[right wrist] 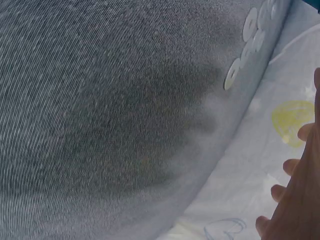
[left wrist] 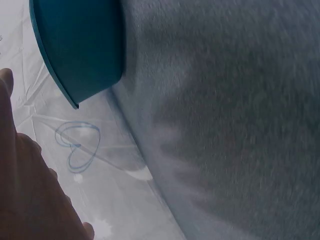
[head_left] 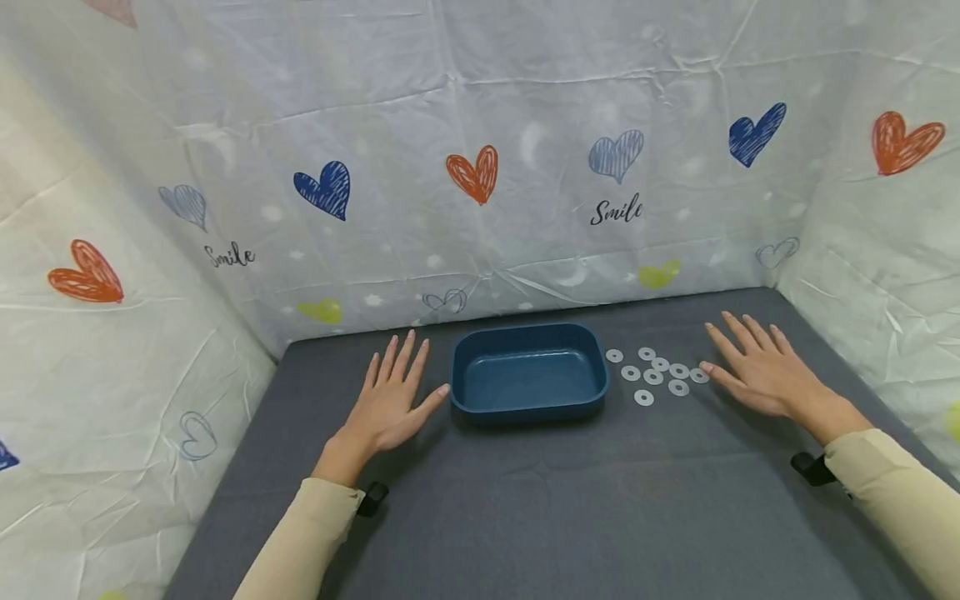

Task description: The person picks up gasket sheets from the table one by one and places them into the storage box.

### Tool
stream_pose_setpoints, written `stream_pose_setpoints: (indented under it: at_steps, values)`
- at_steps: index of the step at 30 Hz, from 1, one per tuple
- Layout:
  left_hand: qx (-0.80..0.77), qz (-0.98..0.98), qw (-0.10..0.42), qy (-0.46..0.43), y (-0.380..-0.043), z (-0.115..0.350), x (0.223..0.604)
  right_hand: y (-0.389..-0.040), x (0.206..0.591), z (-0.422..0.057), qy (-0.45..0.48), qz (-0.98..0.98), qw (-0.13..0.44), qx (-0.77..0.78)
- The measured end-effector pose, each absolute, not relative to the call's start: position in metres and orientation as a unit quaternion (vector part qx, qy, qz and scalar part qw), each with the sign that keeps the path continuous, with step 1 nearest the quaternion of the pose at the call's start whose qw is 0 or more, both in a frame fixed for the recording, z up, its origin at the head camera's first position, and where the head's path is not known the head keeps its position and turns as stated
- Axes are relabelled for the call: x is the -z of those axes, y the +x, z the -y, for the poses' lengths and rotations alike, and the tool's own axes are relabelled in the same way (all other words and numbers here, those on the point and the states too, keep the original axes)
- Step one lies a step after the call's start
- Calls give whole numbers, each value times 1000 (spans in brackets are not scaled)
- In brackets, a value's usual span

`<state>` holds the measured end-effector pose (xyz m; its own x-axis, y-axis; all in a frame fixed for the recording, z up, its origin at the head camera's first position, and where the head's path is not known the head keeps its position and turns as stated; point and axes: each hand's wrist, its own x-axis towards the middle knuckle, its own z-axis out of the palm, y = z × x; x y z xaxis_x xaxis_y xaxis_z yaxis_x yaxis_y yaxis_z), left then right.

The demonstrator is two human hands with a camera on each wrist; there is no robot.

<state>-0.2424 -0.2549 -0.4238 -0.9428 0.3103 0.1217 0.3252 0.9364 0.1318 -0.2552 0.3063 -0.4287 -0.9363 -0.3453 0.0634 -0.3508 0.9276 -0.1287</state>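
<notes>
A dark blue rectangular tray [head_left: 525, 410] with raised walls and nothing inside stands toward the back of the table. To its right lie several flat metal washers [head_left: 643, 398], loosely grouped, a few of them close together or overlapping. My left hand [head_left: 388, 408] is held palm down with straight, spread fingers, its thumb tip near the tray's left side. On the other side, my right hand [head_left: 768, 375] hovers with straight fingers, its thumb tip beside the rightmost washer. Neither hand holds anything. Both wrist views show the hands raised, casting shadows on the cloth.
A grey cloth [head_left: 525, 517] covers the table. White curtains [head_left: 390, 100] printed with hearts and "Smile" hang behind and at both sides, right at the table's edges. A dark band [head_left: 813, 468] sits under the right wrist, and a similar strap [head_left: 372, 498] under the left.
</notes>
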Motion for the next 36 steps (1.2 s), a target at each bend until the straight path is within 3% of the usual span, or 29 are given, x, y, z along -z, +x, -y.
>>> stream_pose_setpoints:
  at_steps: [11,36]
  values:
    - [175,968,18,-180,-242,236,429,-257,436,-306,171,977,-19,-129]
    - [242,953,-36,-177,-239,220,436,-270,448,-294,191,946,-38,-259]
